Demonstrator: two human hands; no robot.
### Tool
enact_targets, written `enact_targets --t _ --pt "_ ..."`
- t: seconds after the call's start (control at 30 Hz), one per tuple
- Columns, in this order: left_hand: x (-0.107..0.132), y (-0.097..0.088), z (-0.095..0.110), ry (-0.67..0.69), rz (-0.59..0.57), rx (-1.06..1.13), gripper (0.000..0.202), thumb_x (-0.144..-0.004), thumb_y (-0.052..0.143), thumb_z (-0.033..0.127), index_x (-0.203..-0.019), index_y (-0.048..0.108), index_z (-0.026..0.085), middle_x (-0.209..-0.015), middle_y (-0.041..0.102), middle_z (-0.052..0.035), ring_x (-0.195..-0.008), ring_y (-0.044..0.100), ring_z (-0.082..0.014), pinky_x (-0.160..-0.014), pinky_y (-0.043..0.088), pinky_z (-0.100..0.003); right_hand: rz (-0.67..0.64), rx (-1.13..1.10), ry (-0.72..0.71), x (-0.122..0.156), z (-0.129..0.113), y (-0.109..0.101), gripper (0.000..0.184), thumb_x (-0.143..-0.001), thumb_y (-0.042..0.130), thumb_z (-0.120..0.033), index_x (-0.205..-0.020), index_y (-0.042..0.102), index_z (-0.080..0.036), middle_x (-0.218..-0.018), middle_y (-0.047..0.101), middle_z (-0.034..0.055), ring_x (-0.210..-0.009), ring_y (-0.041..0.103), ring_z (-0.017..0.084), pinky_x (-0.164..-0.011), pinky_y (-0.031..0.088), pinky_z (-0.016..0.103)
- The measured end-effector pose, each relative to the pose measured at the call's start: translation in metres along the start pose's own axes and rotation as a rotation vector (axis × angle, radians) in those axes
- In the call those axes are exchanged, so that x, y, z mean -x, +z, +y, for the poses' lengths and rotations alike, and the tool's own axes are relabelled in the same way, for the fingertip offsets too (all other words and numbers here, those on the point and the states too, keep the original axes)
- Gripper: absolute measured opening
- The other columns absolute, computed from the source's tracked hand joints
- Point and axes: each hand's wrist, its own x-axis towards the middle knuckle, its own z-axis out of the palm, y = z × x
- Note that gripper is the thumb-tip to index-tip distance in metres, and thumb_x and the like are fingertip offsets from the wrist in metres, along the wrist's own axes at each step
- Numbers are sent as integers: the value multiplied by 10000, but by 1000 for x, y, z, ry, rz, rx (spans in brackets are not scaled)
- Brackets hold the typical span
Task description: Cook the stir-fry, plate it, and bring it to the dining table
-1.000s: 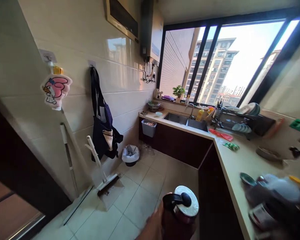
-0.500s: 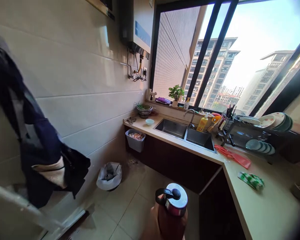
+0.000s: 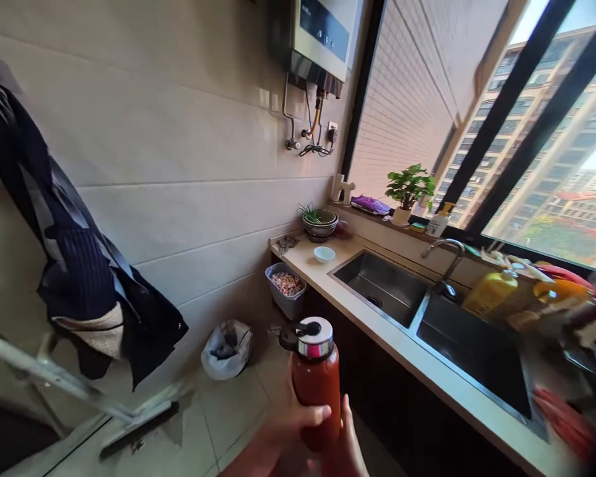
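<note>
Upright in front of me is a red bottle point(image 3: 316, 379) with a silver lid point(image 3: 316, 344) and a black loop handle point(image 3: 289, 336) pointing left. My left hand point(image 3: 284, 424) is closed round its left side, thumb across the front. Against its lower right side, my right hand point(image 3: 350, 442) also grips the bottle. The base of the bottle and most of the fingers are hidden or cut off below. Beyond the bottle, to its right, runs the counter edge with a double steel sink point(image 3: 382, 281).
A grey bin of scraps point(image 3: 289, 301) hangs at the counter's end. A white-lined bin point(image 3: 226, 371) stands on the floor. On the counter are a pale bowl point(image 3: 324, 254) and stacked baskets point(image 3: 320, 228). Dark clothes point(image 3: 87, 278) hang left, above a metal-framed object point(image 3: 54, 374).
My view has swung left and come nearer the sink. The bottle sits higher and further left in view. Both hands now show on it, the right one newly visible.
</note>
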Motion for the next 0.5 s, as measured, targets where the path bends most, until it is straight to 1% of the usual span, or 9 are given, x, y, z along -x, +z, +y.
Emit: enact_targets --t 0.03,0.1,0.13,0.2,0.27,0.33,0.43,0.5 --pt "-20 -5 -2 32 48 -5 737 -460 819 290 -1136 540 200 -996 692 -86 -890 644 -283 -815 512 -420 26 10 10 -15 -14 -7 736 -639 593 -742 -1163 569 -226 -910 726 94 -680 681 231 -453 455 258" --pt "-65 -18 -4 98 129 -70 708 -483 810 303 -1128 536 206 -971 693 -74 -862 634 -263 -815 500 -412 123 71 -33 -46 -45 -20 695 -609 724 -630 -1150 525 -242 -865 727 53 -678 685 200 -460 433 215" --pt "-89 -26 -4 138 166 -121 707 -482 806 299 -1126 531 205 -970 690 -70 -864 629 -260 -826 493 -414 175 115 -76 -62 -63 -26 682 -601 773 -560 -1141 509 -236 -857 726 44 -688 687 187 -467 427 199" --pt "-138 -42 -5 214 227 -240 715 -473 801 283 -1125 521 196 -984 683 -62 -893 621 -263 -858 480 -419 241 203 -186 -98 -103 -30 659 -627 801 -466 -1145 485 -210 -885 726 59 -708 689 165 -482 427 182" --pt "-189 -59 -8 268 265 -344 705 -464 799 260 -1106 519 186 -986 681 -57 -913 619 -262 -878 473 -418 262 263 -277 -139 -146 -23 656 -668 780 -456 -1176 460 -191 -933 724 87 -704 688 151 -492 439 180" --pt "-237 -75 -13 291 278 -404 669 -471 792 238 -1081 525 178 -992 682 -58 -915 622 -256 -887 472 -414 279 269 -332 -187 -192 -9 676 -657 790 -448 -1177 449 -180 -931 724 95 -703 692 156 -507 460 187" --pt "-300 -93 -22 280 289 -436 637 -456 792 232 -1044 555 164 -989 689 -68 -911 638 -263 -882 485 -419 304 214 -346 -270 -255 12 667 -616 821 -417 -1117 452 -176 -868 723 91 -703 702 189 -536 500 217" --pt "-334 -103 -28 269 357 -462 650 -413 808 234 -1017 580 160 -983 692 -73 -921 645 -282 -880 495 -434 309 181 -332 -327 -289 21 563 -661 794 -387 -1065 458 -183 -840 717 82 -723 708 201 -581 531 246"
